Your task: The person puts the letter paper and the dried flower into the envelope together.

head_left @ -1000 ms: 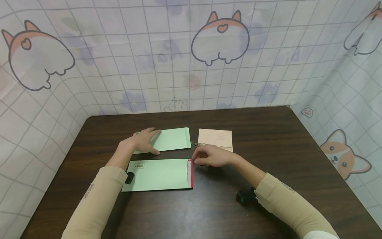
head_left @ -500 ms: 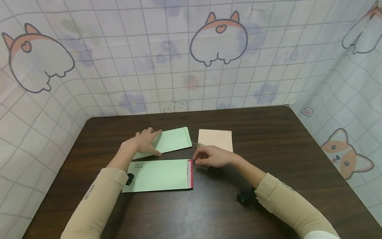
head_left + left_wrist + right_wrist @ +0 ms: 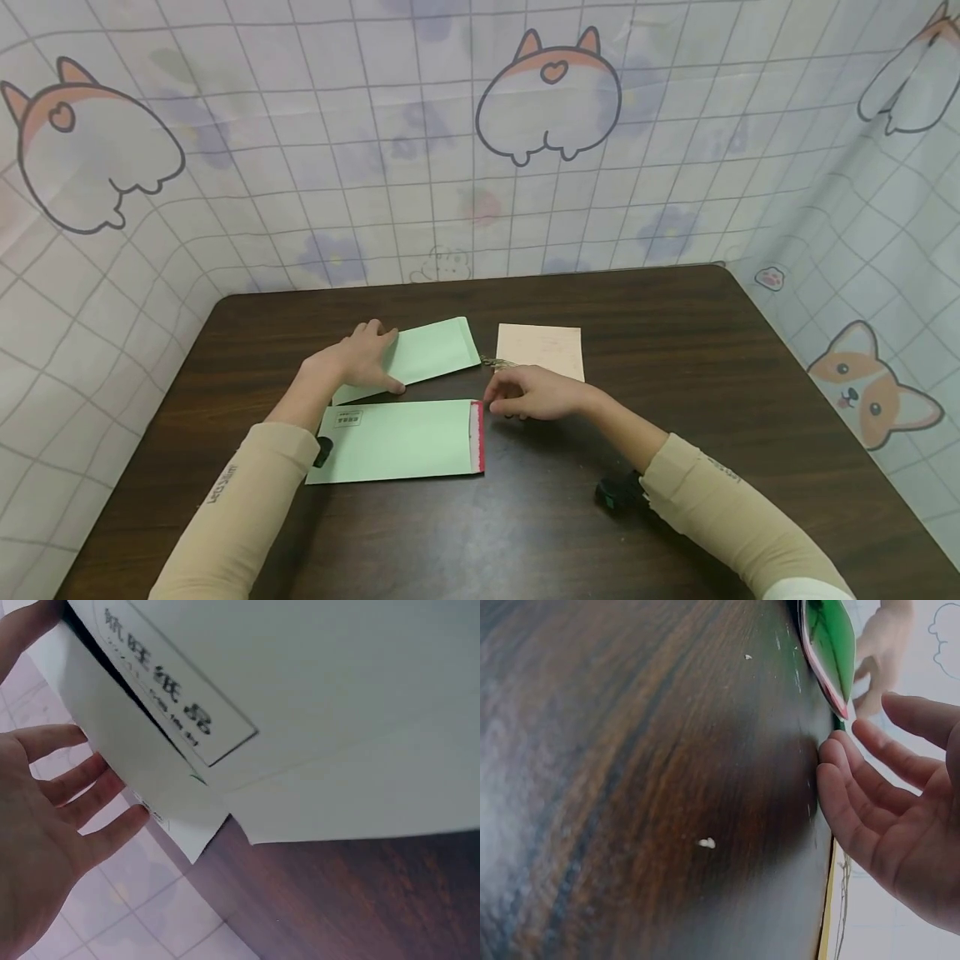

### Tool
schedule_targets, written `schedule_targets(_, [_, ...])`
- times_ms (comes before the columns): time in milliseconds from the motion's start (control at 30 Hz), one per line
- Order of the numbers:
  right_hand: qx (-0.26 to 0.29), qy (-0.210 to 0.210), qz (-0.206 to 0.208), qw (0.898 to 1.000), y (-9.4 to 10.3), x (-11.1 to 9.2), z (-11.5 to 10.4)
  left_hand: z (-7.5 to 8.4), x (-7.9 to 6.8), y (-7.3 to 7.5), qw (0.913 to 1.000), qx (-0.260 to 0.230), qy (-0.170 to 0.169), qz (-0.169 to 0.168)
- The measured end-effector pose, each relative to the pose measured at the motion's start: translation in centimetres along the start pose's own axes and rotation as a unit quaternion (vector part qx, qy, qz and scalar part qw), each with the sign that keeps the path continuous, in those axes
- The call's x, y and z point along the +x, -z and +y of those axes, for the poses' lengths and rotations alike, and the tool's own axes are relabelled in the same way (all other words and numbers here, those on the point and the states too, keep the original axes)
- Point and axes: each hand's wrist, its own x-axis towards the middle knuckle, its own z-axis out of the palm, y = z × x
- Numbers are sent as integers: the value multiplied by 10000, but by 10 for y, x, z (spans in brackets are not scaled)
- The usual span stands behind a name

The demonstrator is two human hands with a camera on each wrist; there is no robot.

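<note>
My left hand (image 3: 365, 358) lies with spread fingers across the far pale green envelope (image 3: 435, 350), thumb near its front edge. In the left wrist view, the fingertips of that hand (image 3: 52, 802) touch an envelope's edge. Closer to me lies a second green envelope (image 3: 405, 442), its open right end edged in red and a small printed box at upper left. Beside that end, my right hand (image 3: 536, 392) rests low over the table with loosely bent fingers. Nothing shows between them in the right wrist view, where the envelope's mouth (image 3: 832, 652) gapes just beyond the fingertips.
A beige square sheet (image 3: 543, 343) lies behind my right hand. Thin straw-coloured stems (image 3: 497, 362) lie across its left edge. Dark wooden table (image 3: 487, 542) extends around these things, with a patterned curtain (image 3: 420, 167) behind it. A black wrist device (image 3: 618, 493) sits under the right forearm.
Under my left hand the far envelope has turned, its left end coming nearer the front envelope and its right end shifting slightly away. My right hand stays put.
</note>
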Motion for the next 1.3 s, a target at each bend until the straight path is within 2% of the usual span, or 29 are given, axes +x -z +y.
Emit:
schedule_targets(467, [-31,85,16,10000,-1,1,0,1,-6,-1,9998,-22,-124,157])
schedule_targets(900, [-49,65,-5,10000,-1,2,1,-4,-8,-4,9984,-163,-286,466])
schedule_targets(1300, [-42,-25,37,10000,-1,1,0,-3,-7,-9,9980,-157,-275,546])
